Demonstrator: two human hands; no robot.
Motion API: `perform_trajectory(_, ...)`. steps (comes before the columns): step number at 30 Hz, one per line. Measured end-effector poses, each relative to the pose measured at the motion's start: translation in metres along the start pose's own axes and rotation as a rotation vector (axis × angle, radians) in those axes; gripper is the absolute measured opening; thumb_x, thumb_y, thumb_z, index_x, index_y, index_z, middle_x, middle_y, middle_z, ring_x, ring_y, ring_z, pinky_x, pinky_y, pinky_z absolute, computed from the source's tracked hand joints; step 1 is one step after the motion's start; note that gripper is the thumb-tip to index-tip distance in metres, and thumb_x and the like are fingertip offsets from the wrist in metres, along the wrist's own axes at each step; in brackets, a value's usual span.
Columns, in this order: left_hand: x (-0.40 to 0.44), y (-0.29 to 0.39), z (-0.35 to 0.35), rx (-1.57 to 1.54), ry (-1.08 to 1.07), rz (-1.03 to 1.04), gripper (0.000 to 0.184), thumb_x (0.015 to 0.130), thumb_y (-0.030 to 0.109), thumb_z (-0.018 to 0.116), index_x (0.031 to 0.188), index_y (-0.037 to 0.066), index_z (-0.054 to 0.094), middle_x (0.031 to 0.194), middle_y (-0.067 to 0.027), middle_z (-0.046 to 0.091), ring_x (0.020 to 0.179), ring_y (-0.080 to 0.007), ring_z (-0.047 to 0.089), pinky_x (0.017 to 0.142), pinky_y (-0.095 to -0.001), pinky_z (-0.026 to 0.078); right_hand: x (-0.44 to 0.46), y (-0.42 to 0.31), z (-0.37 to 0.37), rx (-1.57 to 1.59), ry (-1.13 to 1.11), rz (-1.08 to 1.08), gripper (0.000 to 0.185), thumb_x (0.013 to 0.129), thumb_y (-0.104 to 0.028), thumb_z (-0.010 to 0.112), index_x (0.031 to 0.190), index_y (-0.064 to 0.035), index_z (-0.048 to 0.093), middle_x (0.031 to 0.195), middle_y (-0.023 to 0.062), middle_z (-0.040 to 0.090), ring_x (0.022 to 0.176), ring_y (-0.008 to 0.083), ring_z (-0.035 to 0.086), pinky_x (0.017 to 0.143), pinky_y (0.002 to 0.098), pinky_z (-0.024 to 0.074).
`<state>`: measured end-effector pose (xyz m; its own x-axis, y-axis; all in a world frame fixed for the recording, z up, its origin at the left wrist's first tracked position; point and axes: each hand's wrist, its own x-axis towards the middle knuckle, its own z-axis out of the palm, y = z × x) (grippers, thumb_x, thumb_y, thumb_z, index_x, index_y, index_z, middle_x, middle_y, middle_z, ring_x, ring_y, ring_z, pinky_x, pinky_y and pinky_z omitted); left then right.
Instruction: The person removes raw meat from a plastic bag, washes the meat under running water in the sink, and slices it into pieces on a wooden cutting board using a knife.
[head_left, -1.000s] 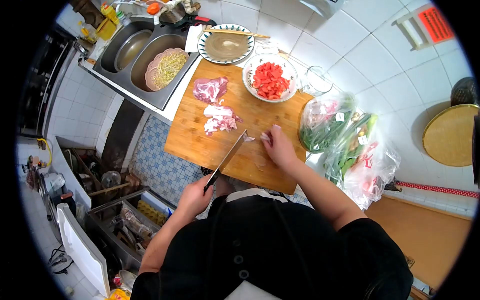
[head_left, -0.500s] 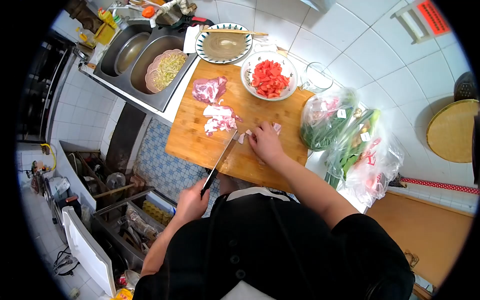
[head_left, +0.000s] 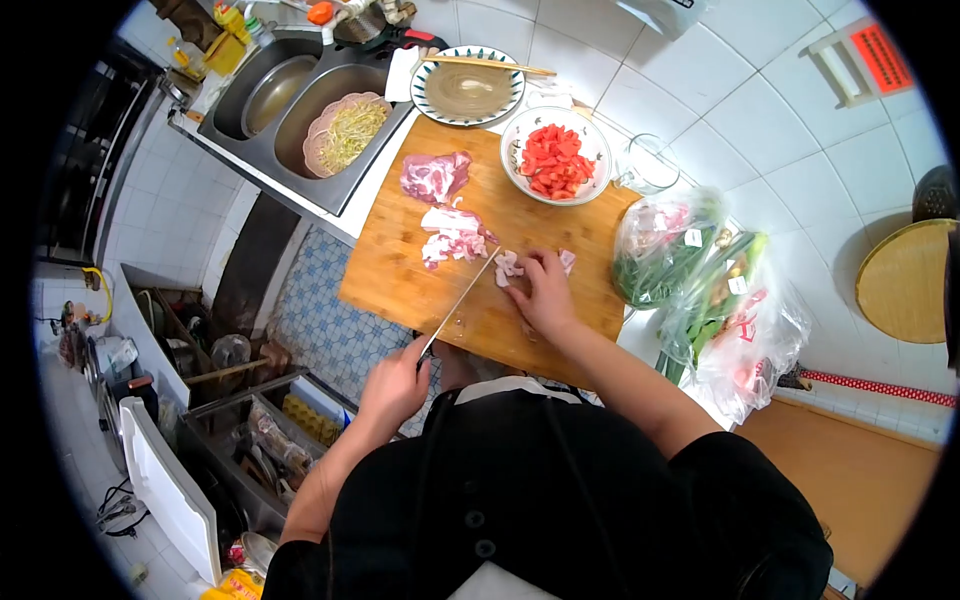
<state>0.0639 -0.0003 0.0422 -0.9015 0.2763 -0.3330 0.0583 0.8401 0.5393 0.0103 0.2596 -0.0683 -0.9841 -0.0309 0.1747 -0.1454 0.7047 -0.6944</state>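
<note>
My left hand (head_left: 393,388) is closed round the dark handle of a long kitchen knife (head_left: 464,298). Its narrow blade slants up across the wooden cutting board (head_left: 385,275), and the tip reaches the small pieces of raw meat (head_left: 507,268). Thumb and fingers of my right hand (head_left: 547,297) close on those pieces from the right, partly covering them. Another bit of meat (head_left: 567,261) lies just beyond the fingers. Left of the knife tip is a pile of sliced fatty meat (head_left: 455,238), with a larger raw chunk (head_left: 435,177) behind it.
A bowl (head_left: 603,180) of cut red tomato stands on the board's far edge. Behind are a plate (head_left: 425,98) bearing chopsticks and a glass (head_left: 650,165). Bagged vegetables (head_left: 690,280) lie right. A double sink (head_left: 345,190) holds a pink basket (head_left: 314,145) of sprouts.
The knife tip has come up against the meat pieces by my right hand, which now sit bunched together. The whole view has shifted slightly to the right.
</note>
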Motion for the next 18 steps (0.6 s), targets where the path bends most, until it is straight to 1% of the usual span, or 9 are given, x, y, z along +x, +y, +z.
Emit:
perform_trajectory(1,0.007,-0.003,0.003,0.043,0.035,0.023,0.036,0.086,0.017,0.059,0.121,0.009,0.056,0.079,-0.023,0.064,0.075,-0.0433,0.061,0.067,-0.0515,0.049,0.001,0.001,-0.004,-0.058,0.029,-0.064,0.035,0.07,-0.007,0.076,0.101,-0.0041,0.059,0.116,0.018,0.051,0.106,0.0358,0.053,0.089,0.0393,0.0471)
perform_trajectory(4,0.023,-0.001,0.005,0.13,0.02,0.024,0.034,0.087,0.019,0.056,0.12,0.01,0.056,0.088,-0.0226,0.065,0.077,-0.0423,0.063,0.07,-0.0502,0.052,0.009,0.013,0.003,-0.001,-0.089,-0.13,0.032,0.071,-0.008,0.075,0.099,-0.0037,0.06,0.114,0.0167,0.053,0.105,0.0356,0.054,0.088,0.0396,0.0476)
perform_trajectory(7,0.024,-0.001,0.003,0.147,0.023,0.046,0.035,0.087,0.019,0.056,0.121,0.011,0.056,0.089,-0.0223,0.065,0.078,-0.0418,0.063,0.07,-0.0502,0.052,0.016,0.013,0.008,0.098,-0.122,-0.079,0.027,0.073,-0.008,0.073,0.097,-0.0036,0.061,0.112,0.0156,0.055,0.105,0.0344,0.055,0.087,0.0399,0.0477)
perform_trajectory(10,0.023,-0.007,0.007,0.15,0.03,0.055,0.036,0.087,0.02,0.056,0.122,0.011,0.056,0.089,-0.0222,0.065,0.079,-0.0418,0.063,0.07,-0.0499,0.052,0.012,0.003,-0.002,-0.011,-0.016,-0.141,0.026,0.074,-0.007,0.072,0.097,-0.0037,0.06,0.112,0.0148,0.055,0.105,0.0335,0.055,0.086,0.0392,0.0479)
perform_trajectory(13,0.025,-0.002,0.005,0.11,-0.002,0.044,0.036,0.088,0.021,0.056,0.122,0.011,0.056,0.089,-0.023,0.065,0.079,-0.0415,0.063,0.07,-0.0498,0.052,0.013,0.006,0.003,0.035,-0.057,-0.101,0.028,0.073,-0.007,0.073,0.097,-0.0045,0.06,0.112,0.0147,0.055,0.104,0.034,0.055,0.086,0.0396,0.048)
perform_trajectory(16,0.024,-0.004,0.002,0.092,-0.024,0.073,0.036,0.089,0.021,0.055,0.123,0.011,0.055,0.088,-0.0235,0.064,0.078,-0.0415,0.063,0.069,-0.0508,0.051,0.02,0.012,0.012,0.059,-0.133,-0.148,0.035,0.069,-0.01,0.076,0.099,-0.0034,0.059,0.111,0.0169,0.054,0.103,0.0367,0.054,0.089,0.041,0.0463)
perform_trajectory(18,0.022,-0.005,0.001,0.115,0.023,0.092,0.032,0.09,0.021,0.054,0.119,0.008,0.055,0.086,-0.0231,0.064,0.076,-0.0415,0.063,0.067,-0.0508,0.051,0.018,0.01,0.008,0.089,-0.073,-0.153,0.034,0.07,-0.011,0.076,0.098,-0.0042,0.059,0.108,0.016,0.055,0.102,0.0357,0.054,0.087,0.0404,0.0465)
